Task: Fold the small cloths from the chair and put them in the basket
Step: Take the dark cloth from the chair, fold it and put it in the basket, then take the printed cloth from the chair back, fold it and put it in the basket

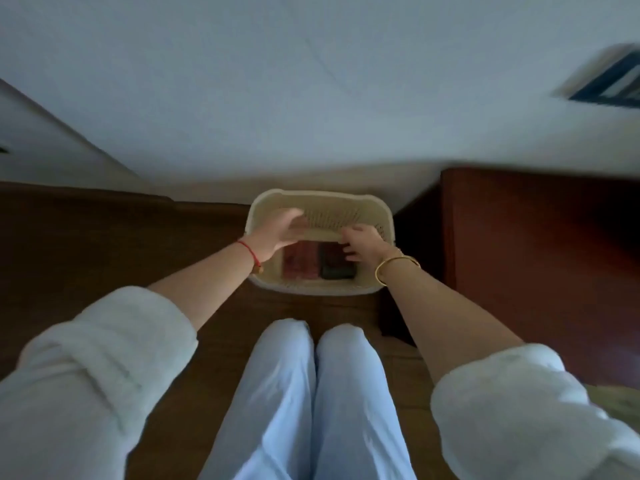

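Observation:
A cream perforated basket [311, 289] stands on the dark wooden floor against the wall, straight ahead of my knees. Inside it lie a folded red cloth [299, 259] on the left and a folded dark green cloth [337, 265] on the right, side by side. Both my hands reach into the basket. My left hand [277, 233] and my right hand [363, 245] hold the two ends of a folded cream cloth [320, 233] just above the other two cloths. The frame is blurred, so the cloth's edges are hard to make out.
A dark red wooden cabinet [536, 254] stands close to the right of the basket. A white wall [311, 98] rises behind it. My legs in light trousers [311, 393] are in front of the basket, over the wooden floor [104, 244].

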Available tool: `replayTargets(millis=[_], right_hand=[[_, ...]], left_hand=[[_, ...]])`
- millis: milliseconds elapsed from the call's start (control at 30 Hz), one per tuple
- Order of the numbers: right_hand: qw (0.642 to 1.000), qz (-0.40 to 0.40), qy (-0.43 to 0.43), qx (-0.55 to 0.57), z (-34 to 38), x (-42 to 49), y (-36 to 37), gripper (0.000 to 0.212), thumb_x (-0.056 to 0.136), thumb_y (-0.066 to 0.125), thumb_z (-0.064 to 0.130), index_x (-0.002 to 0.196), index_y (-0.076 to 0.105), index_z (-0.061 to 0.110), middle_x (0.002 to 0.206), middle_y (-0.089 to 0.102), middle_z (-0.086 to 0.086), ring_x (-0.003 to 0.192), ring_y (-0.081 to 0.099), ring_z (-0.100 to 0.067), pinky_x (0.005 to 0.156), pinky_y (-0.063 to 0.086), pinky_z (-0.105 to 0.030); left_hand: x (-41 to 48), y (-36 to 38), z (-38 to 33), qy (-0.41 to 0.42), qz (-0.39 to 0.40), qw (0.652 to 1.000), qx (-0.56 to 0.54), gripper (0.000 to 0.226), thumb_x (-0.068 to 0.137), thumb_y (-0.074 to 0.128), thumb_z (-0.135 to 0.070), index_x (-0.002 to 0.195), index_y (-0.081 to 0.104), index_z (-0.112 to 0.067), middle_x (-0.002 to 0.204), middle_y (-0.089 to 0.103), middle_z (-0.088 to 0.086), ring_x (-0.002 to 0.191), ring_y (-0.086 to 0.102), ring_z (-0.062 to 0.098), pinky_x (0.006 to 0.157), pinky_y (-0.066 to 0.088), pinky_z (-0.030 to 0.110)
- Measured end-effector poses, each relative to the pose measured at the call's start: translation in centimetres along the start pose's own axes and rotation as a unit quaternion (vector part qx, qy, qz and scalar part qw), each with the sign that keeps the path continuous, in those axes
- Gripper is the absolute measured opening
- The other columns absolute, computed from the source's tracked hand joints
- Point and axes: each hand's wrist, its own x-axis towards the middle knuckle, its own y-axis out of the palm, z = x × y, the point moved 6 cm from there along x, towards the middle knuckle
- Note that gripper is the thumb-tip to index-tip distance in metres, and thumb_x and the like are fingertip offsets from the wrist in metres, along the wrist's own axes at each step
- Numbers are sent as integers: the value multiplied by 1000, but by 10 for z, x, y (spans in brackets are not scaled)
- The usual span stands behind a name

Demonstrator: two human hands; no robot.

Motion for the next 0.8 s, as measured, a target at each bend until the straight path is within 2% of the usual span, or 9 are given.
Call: replayTargets(millis=[100, 167, 233, 333, 433, 667, 800], right_hand=[[999, -6, -37, 26, 58, -96, -8, 40, 97, 50, 27, 131, 54, 8, 109, 60, -5, 95, 60, -20, 84, 55, -35], [996, -10, -91, 16, 103, -159, -12, 32, 97, 51, 23, 123, 62, 8, 102, 64, -2, 86, 61, -14, 71, 56, -25], [991, 9, -132, 24, 144, -224, -10, 25, 97, 51, 25, 114, 66, 14, 102, 69, -2, 81, 62, -10, 64, 52, -21], [981, 46, -176, 64, 200, -317, -1, 30, 98, 48, 31, 116, 65, 15, 112, 70, -6, 93, 65, -17, 81, 53, -30], [970, 69, -228, 55, 244, -395, 12, 33, 101, 44, 29, 120, 64, 11, 116, 69, -8, 103, 65, -22, 93, 54, -37], [940, 142, -309, -18, 272, -505, 57, 34, 101, 45, 30, 119, 65, 10, 114, 70, -9, 106, 66, -24, 94, 55, -35], [914, 208, -337, -84, 267, -541, 102, 35, 102, 42, 30, 120, 63, 9, 115, 69, -11, 108, 65, -27, 94, 55, -34]], left_hand=[[-100, -14, -58, 55, 10, 998, -30, 34, 102, 45, -15, 135, 51, -7, 131, 57, 8, 109, 61, 18, 93, 53, 34], [-172, -28, -99, 104, 6, 993, -54, 33, 103, 42, -13, 134, 53, -7, 134, 58, 11, 122, 57, 22, 93, 52, 31], [-243, -43, -134, 149, -19, 984, -91, 33, 103, 43, -13, 134, 53, -9, 135, 58, 9, 124, 56, 22, 96, 51, 31], [-342, -66, -172, 179, -81, 968, -156, 34, 100, 51, -28, 129, 59, -14, 130, 63, 4, 120, 60, 19, 106, 45, 41], [-423, -88, -193, 215, -138, 947, -196, 35, 99, 52, -31, 129, 59, -15, 127, 65, 2, 118, 62, 17, 106, 46, 40], [-564, -113, -167, 274, -258, 890, -259, 24, 102, 44, -22, 120, 60, -19, 124, 66, 3, 117, 63, 17, 105, 47, 38], [-626, -122, -113, 289, -345, 833, -321, 23, 100, 49, -26, 118, 62, -21, 120, 69, 0, 113, 66, 15, 100, 50, 36]])
